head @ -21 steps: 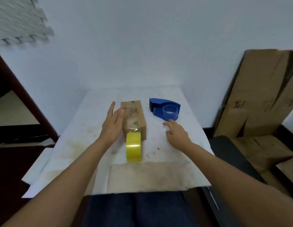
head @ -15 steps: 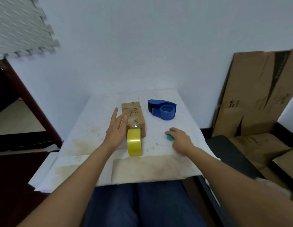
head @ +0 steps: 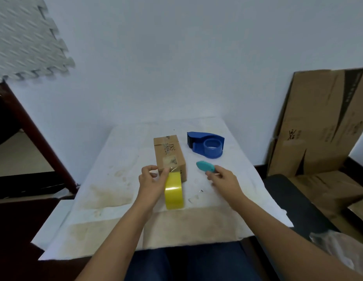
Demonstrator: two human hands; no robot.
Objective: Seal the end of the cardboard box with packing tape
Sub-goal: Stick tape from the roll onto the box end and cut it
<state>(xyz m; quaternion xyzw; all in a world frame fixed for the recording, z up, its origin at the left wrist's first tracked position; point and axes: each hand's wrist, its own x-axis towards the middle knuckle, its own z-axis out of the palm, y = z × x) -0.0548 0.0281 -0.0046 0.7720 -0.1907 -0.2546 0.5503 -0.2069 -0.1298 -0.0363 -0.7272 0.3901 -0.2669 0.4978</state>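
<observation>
A small brown cardboard box [head: 169, 154] lies lengthwise on the white-covered table [head: 119, 159]. A yellow roll of packing tape [head: 174, 190] stands on edge against the box's near end, and a clear strip runs from it up onto the box top. My left hand [head: 151, 182] rests against the roll's left side, with thumb and fingers at the box's near left corner beside the strip. My right hand [head: 223, 179] holds a small teal cutter [head: 205, 166] just right of the box.
A blue tape dispenser [head: 207, 145] sits at the back right of the table. Flattened cardboard sheets [head: 322, 126] lean against the wall on the right. A dark seat [head: 288, 201] stands beside the table. A grey foam mat [head: 24, 43] hangs top left.
My right hand picked up the teal cutter and lifted it toward the box. My left hand slid from the box's side down to the roll and the near corner.
</observation>
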